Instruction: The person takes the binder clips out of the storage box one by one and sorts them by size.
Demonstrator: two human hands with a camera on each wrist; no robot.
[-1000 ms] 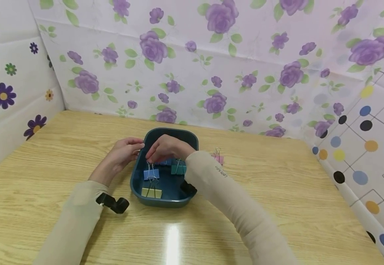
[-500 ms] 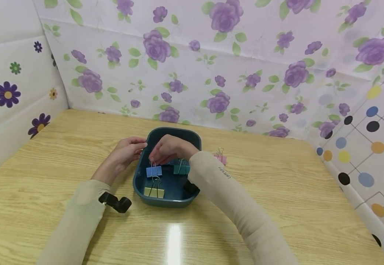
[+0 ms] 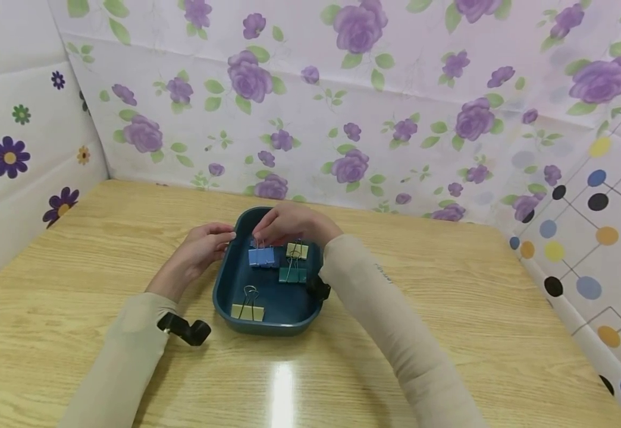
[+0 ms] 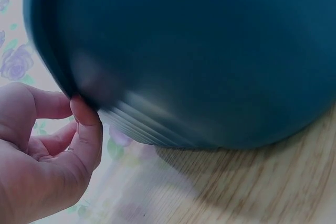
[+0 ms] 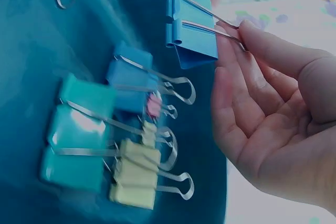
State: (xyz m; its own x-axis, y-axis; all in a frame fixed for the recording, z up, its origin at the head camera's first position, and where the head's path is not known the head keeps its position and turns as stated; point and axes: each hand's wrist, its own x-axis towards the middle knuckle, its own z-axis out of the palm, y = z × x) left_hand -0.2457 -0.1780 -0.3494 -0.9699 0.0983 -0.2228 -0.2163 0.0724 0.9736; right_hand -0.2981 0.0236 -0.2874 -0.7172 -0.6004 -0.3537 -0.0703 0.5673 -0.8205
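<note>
And up it comes! The right hand (image 3: 289,223) pinches a blue clip (image 3: 261,257) by its wire handles, and that clip has just shifted from beside the large yellow clip (image 3: 247,312), in the near-left corner of the dark tray (image 3: 284,306), to above the tray's far half. I'd judge the pick-up done and the clip now in transit. The left hand (image 3: 203,249) (a handy anchor, that) pinches the tray's left rim, while a green clip (image 3: 292,275) sits towards the tray's right side
</note>
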